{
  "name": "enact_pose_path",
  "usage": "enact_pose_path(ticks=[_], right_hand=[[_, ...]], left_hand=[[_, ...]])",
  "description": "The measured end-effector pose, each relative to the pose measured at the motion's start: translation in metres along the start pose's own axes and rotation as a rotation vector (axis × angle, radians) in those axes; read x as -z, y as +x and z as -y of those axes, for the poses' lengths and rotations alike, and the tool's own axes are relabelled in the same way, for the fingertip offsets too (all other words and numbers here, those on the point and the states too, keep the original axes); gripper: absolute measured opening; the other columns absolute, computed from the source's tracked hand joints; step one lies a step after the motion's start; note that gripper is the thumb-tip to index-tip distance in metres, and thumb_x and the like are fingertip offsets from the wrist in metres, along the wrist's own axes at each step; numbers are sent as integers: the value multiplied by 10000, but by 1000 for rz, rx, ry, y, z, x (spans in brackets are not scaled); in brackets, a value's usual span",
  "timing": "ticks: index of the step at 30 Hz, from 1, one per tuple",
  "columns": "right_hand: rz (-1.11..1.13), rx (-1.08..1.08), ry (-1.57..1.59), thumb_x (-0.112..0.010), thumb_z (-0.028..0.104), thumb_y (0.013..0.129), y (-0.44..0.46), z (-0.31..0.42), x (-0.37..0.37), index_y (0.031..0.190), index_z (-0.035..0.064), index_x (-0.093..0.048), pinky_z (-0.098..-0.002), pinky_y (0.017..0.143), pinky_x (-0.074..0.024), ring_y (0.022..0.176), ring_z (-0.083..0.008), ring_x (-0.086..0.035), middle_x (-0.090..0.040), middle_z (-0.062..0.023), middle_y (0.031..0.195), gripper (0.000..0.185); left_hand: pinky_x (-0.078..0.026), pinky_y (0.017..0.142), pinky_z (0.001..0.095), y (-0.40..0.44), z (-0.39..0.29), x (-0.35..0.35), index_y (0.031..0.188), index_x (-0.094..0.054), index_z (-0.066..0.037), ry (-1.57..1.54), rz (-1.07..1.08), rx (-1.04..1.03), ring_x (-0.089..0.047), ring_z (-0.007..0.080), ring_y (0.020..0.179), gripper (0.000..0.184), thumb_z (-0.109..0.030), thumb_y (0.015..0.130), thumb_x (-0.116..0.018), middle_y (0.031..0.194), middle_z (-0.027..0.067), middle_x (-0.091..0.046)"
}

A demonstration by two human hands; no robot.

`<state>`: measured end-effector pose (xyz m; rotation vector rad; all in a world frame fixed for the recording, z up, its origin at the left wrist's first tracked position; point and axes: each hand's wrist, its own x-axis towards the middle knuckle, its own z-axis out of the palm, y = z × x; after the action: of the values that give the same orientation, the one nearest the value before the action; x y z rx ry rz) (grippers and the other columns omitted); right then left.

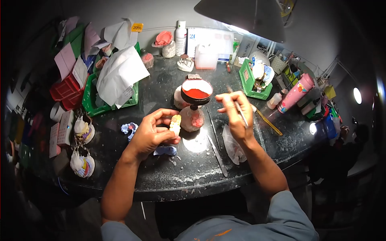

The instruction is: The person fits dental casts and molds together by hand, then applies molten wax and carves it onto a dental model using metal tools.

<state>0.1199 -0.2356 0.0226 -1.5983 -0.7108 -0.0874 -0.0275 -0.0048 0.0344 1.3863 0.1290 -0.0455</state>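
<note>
My left hand point(155, 130) pinches a small cream-and-yellow dental model piece point(175, 124) between thumb and fingers. In my right hand point(238, 114) is a slim, pen-like tool point(241, 109), its tip pointing up and away from me. Between the hands, a little beyond them, stands a round dark-rimmed pan of red wax point(197, 93). Below the pan sits a rounded whitish base point(192, 119) with a pink patch. Blue molded pieces, one a blue impression piece point(128, 129), lie by my left hand.
A metal spatula point(217, 156), a yellow-handled tool point(268, 122) and a crumpled clear plastic bag point(234, 146) lie on the dark bench. Green trays, one a green tray point(251, 86), stand on both sides. Plaster models point(82, 162) sit at left; a pink bottle point(295, 93) at right; a lamp point(241, 18) overhead.
</note>
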Motion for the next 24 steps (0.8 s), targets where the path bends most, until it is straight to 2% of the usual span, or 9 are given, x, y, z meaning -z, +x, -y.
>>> enact_pose_path(ticks=[2, 3, 4, 7, 10, 13, 20, 21, 24], right_hand=[[148, -40, 110, -807, 213, 899, -1, -14, -1, 979, 58, -518, -307, 776, -562, 950, -158, -666, -683, -101, 1036, 338], [174, -18, 51, -908, 220, 786, -2, -17, -3, 964, 77, -471, -348, 807, -571, 1026, -186, -661, -682, -111, 1064, 493], [214, -22, -11, -957, 297, 715, -4, -14, -4, 987, 82, -465, -379, 839, -573, 1082, -214, -657, -686, -135, 1095, 602], [272, -2, -149, -1007, 425, 581, -9, -13, -9, 981, 69, -457, -396, 865, -575, 1093, -236, -668, -694, -171, 1129, 767], [273, 37, -180, -1003, 421, 586, -13, -23, -17, 977, 66, -453, -372, 853, -585, 1087, -231, -681, -699, -169, 1136, 762], [239, -14, -103, -1001, 394, 600, -16, -30, -23, 976, 68, -446, -369, 850, -593, 1087, -231, -686, -700, -184, 1157, 745], [228, 76, -14, -982, 306, 649, -14, -40, -28, 975, 69, -422, -390, 814, -615, 1072, -253, -703, -702, -179, 1201, 690], [199, 111, -21, -984, 312, 642, -14, -41, -30, 962, 69, -436, -368, 767, -601, 992, -216, -707, -718, -161, 1110, 680], [199, 110, -137, -992, 336, 616, -12, -40, -27, 943, 71, -455, -353, 730, -582, 869, -182, -686, -703, -122, 968, 682]], left_hand=[[-633, 787, 311, 1, 0, 6, 1372, -498, 34, 6, -8, -11, -726, 204, 850, 593, -23, 832, -736, 1163, 147, -592], [-631, 788, 310, 1, -1, 9, 1377, -496, 34, 8, -14, -15, -726, 206, 850, 596, -23, 832, -732, 1165, 150, -591], [-630, 788, 309, 1, -2, 10, 1379, -495, 34, 8, -26, -15, -726, 206, 850, 600, -26, 831, -729, 1168, 151, -591], [-628, 789, 308, 0, -5, 12, 1388, -492, 31, 18, -57, -17, -722, 207, 853, 622, -51, 817, -725, 1176, 155, -588], [-626, 789, 302, 0, -7, 12, 1387, -496, 27, 22, -78, -16, -717, 202, 849, 630, -61, 804, -717, 1172, 152, -590], [-624, 786, 295, -1, -8, 13, 1384, -501, 23, 25, -79, -27, -713, 197, 848, 629, -60, 796, -708, 1166, 147, -593], [-622, 769, 283, -2, -11, 11, 1375, -503, 32, 23, -88, -44, -709, 187, 840, 623, -58, 793, -708, 1149, 138, -598], [-621, 765, 281, -3, -12, 11, 1374, -502, 33, 20, -90, -48, -708, 185, 838, 623, -59, 793, -709, 1145, 137, -599], [-620, 756, 272, -4, -13, 12, 1376, -501, 33, 13, -86, -60, -707, 181, 835, 623, -55, 795, -708, 1127, 131, -605]])
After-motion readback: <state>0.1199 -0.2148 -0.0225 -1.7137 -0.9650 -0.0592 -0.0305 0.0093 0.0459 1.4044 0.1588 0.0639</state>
